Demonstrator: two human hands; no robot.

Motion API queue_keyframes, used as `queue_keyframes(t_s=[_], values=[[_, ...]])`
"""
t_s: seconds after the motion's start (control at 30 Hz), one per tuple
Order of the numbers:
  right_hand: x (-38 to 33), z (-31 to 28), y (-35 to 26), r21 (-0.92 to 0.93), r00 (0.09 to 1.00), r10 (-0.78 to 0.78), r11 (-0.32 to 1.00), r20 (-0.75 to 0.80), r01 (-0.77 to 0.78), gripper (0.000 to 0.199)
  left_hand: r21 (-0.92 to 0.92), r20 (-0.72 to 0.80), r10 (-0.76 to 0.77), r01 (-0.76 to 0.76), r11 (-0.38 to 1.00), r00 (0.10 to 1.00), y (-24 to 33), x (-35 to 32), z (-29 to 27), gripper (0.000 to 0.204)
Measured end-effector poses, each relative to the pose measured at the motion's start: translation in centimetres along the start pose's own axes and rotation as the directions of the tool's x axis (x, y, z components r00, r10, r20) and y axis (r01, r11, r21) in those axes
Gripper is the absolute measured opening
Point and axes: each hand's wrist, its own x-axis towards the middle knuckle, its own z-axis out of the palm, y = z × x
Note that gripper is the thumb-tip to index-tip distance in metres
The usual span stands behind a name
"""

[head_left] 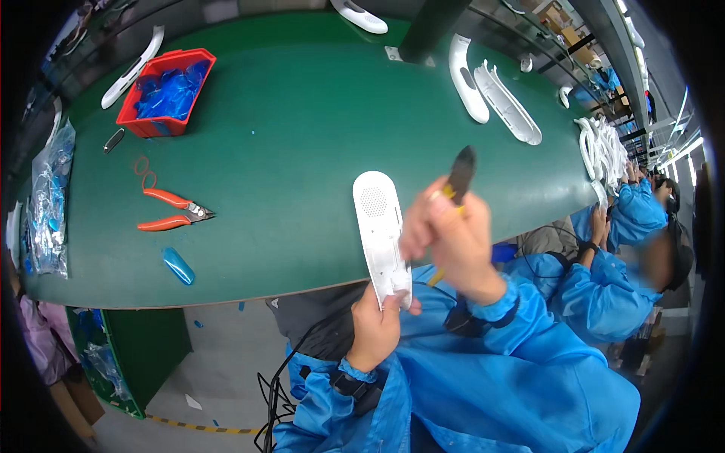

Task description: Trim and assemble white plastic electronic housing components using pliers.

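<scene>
My left hand point(375, 330) grips the lower end of a long white plastic shell point(375, 219), thumb on top. The shell has rounded ends and a patch of small holes near its far end. Its far part lies over the table's front edge. My right hand point(451, 240), slightly blurred, is raised just right of the shell. Its fingers are closed around a black-and-yellow hand tool point(462, 172); the dark end sticks up above the fist, and a yellow part shows below it. The tool's exact kind cannot be made out.
On the green table point(294, 151) lie orange-handled cutters point(177, 210), a blue glossy piece point(178, 266) and a red bin point(172, 128) of blue film. White shells point(468, 79) lie at the far right, near a dark post point(432, 34). People in blue point(604, 264) sit to my right.
</scene>
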Motion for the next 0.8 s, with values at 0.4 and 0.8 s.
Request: queue_keyframes(t_s=[0.4,0.8], values=[[4.5,0.9,-6.1,-0.791,0.923,-0.086,0.489,0.376,0.368,0.027,0.315,0.072,0.387,-0.389,0.865,0.919,7.8,3.1,-0.3,0.058],[34.7,1.1,-1.9,-0.757,0.711,-0.287,-0.384,0.642,0.528,0.015,0.569,-0.157,0.582,-0.408,0.714,0.798,9.6,6.2,-6.2,0.033]])
